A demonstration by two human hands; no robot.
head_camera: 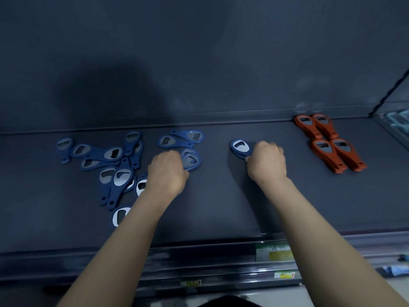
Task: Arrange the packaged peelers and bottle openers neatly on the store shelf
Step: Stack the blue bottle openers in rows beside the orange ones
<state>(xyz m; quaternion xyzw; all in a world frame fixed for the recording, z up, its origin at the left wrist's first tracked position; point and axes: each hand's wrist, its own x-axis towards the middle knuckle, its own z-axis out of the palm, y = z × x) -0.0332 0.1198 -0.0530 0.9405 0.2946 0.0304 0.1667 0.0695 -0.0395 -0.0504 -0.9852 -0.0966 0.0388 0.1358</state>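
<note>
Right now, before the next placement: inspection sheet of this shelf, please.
Surface: dark shelf, dim light.
Job's things: loose blue openers scattered on the left; orange openers in neat stacks on the right; no peelers seen.
Clutter: nothing seen.
Hands: left hand grips a blue opener; right hand grips a small blue stack.
Cables: nothing seen.
Surroundings: price labels on the front rail; dark back panel.

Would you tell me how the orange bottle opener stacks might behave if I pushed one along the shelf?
The orange bottle opener stacks are loose piles of flat pieces, so a push would probably fan one out rather than move it whole. Each opener looks stiff and flat, so unlikely to roll.
</note>
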